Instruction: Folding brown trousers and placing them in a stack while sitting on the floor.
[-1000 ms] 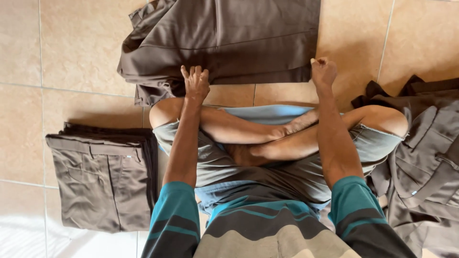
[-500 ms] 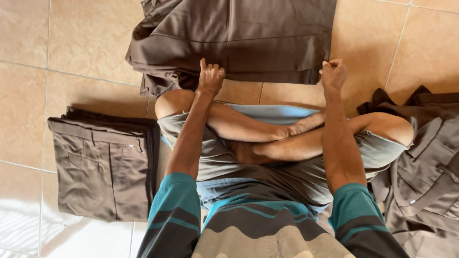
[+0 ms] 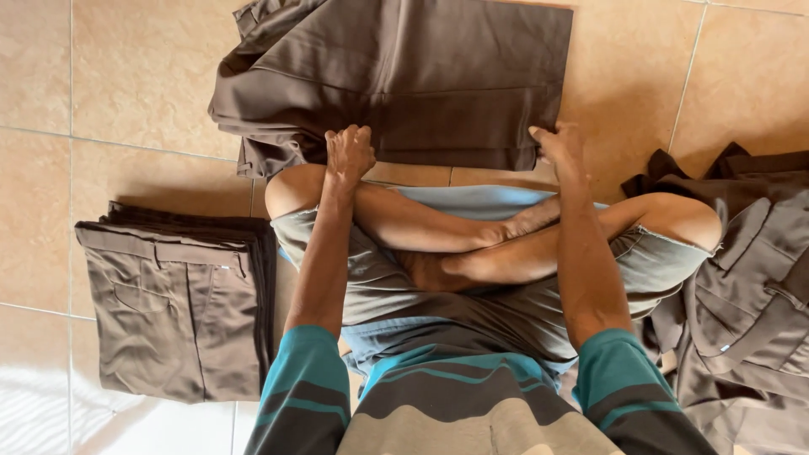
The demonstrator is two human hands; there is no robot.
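Observation:
A dark brown garment [image 3: 421, 76] lies spread on the tiled floor in front of my crossed legs. My left hand [image 3: 348, 152] grips its near edge on the left side, fingers curled into the cloth. Along the same edge to the right, my right hand [image 3: 559, 146] pinches the near right corner. Both arms reach forward over my knees. The garment's left part is bunched and rumpled; its right part lies flat.
A neat stack of folded grey-brown trousers [image 3: 173, 303] sits on the floor at my left. A loose heap of brown garments [image 3: 750, 286] lies at my right. Beige floor tiles [image 3: 126, 76] surround everything.
Both hands have kept their hold on the garment's near edge. The view has shifted so that the garment and hands sit a little lower in the frame.

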